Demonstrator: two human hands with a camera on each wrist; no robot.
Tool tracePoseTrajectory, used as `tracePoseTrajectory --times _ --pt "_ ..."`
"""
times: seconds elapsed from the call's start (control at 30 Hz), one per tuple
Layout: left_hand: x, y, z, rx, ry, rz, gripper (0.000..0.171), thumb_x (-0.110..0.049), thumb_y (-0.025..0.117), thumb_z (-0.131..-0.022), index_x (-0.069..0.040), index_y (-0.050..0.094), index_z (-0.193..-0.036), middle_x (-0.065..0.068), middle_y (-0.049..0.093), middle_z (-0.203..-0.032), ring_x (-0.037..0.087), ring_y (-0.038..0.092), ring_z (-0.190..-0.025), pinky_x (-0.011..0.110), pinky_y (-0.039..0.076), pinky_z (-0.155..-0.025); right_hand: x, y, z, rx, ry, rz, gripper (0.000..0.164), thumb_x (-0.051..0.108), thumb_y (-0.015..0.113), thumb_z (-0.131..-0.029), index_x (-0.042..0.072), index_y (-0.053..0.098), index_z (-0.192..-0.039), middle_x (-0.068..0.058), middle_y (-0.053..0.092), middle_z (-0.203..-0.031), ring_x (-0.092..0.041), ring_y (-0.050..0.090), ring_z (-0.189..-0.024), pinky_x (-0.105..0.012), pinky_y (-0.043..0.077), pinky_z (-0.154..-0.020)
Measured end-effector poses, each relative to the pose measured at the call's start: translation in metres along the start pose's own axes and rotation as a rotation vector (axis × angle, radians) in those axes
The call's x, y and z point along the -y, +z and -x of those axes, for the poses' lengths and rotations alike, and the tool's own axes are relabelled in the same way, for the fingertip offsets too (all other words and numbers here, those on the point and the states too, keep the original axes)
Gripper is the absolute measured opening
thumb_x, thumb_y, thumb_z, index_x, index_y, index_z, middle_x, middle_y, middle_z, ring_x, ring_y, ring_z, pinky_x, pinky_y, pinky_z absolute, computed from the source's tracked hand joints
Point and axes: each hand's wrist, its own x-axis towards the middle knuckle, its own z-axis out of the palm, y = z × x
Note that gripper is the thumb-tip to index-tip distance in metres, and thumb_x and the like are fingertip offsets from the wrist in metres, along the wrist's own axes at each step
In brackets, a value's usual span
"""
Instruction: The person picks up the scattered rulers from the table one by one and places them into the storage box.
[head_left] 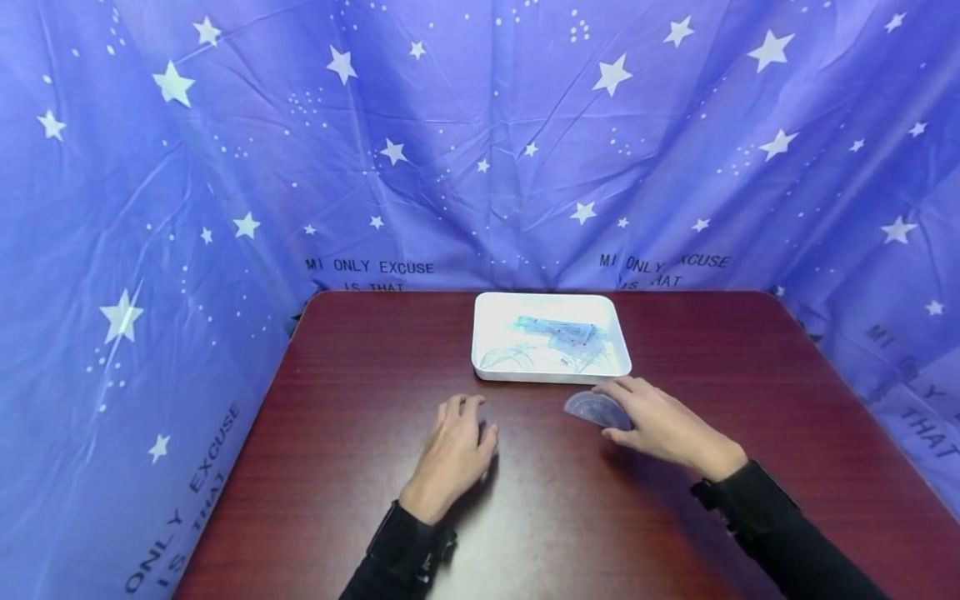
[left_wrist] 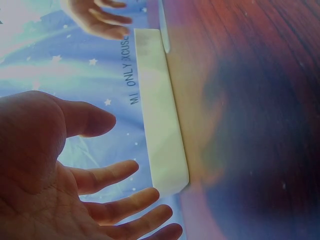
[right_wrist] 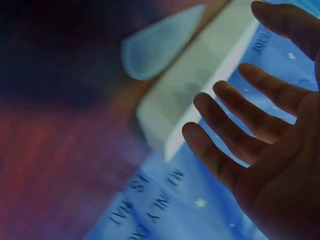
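Note:
A clear semicircular protractor [head_left: 592,408] lies on the table just in front of the white tray. My right hand [head_left: 663,425] hovers at its right side, thumb and fingers spread about its edge in the head view. Seen from the right wrist, the fingers [right_wrist: 217,112] are extended and apart from the protractor [right_wrist: 160,45]. My left hand [head_left: 453,450] is over the table left of the protractor, holding nothing. Its fingers [left_wrist: 130,205] are loosely spread in the left wrist view.
The white tray [head_left: 551,377] stands near the table's far edge. Inside it lie several transparent drawing tools, among them bluish ruler-like pieces [head_left: 558,329] and clear curved ones [head_left: 506,357]. Star-printed blue curtains [head_left: 487,150] hang around the dark red table [head_left: 337,467].

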Motion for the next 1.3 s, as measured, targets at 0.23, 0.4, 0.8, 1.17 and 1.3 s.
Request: tracePoseTrajectory --times 0.23,0.4,0.8,1.17,1.3 --pt "-0.003 -0.001 0.0 0.014 -0.013 0.005 0.049 -0.028 0.067 -0.105 -0.004 0.059 -0.148 0.02 0.057 -0.148 0.037 0.052 -0.141 0.054 0.049 -0.117 -0.011 0.023 -0.003 -0.036 0.006 0.003 0.057 0.023 0.087 -0.088 0.004 0.067 -0.138 -0.017 0.071 -0.131 -0.039 0.068 -0.119 -0.062 0.057 -0.097" --pt "-0.003 0.0 0.0 0.013 -0.013 0.007 0.049 -0.027 0.067 -0.105 -0.004 0.06 -0.147 0.021 0.057 -0.148 0.037 0.052 -0.141 0.055 0.048 -0.117 -0.013 0.032 -0.005 -0.073 -0.015 0.031 0.058 0.02 0.088 -0.087 0.003 0.067 -0.139 -0.019 0.072 -0.129 -0.04 0.069 -0.116 -0.062 0.059 -0.092" --pt "-0.002 0.003 -0.001 0.022 -0.016 -0.008 0.048 -0.028 0.067 -0.104 -0.005 0.06 -0.146 0.019 0.059 -0.147 0.038 0.053 -0.14 0.057 0.047 -0.117 -0.018 0.04 -0.016 -0.083 -0.034 0.064 0.049 0.014 0.09 -0.084 0.004 0.071 -0.129 -0.016 0.071 -0.123 -0.035 0.069 -0.115 -0.056 0.061 -0.092" --pt "-0.003 0.005 -0.001 0.034 -0.021 -0.005 0.049 -0.029 0.067 -0.105 -0.004 0.06 -0.147 0.021 0.058 -0.148 0.038 0.053 -0.141 0.058 0.044 -0.12 -0.011 0.011 -0.029 0.131 -0.02 0.143 0.041 0.02 0.092 -0.074 0.008 0.073 -0.109 -0.006 0.062 -0.097 -0.023 0.062 -0.086 -0.044 0.057 -0.068" --pt "-0.003 0.006 -0.001 0.04 -0.018 -0.006 0.05 -0.029 0.067 -0.105 -0.003 0.06 -0.147 0.023 0.057 -0.149 0.04 0.053 -0.141 0.059 0.043 -0.121 -0.007 -0.012 -0.037 0.206 -0.032 0.127 0.039 0.019 0.092 -0.072 0.012 0.074 -0.106 -0.002 0.06 -0.095 -0.019 0.06 -0.084 -0.041 0.055 -0.064"
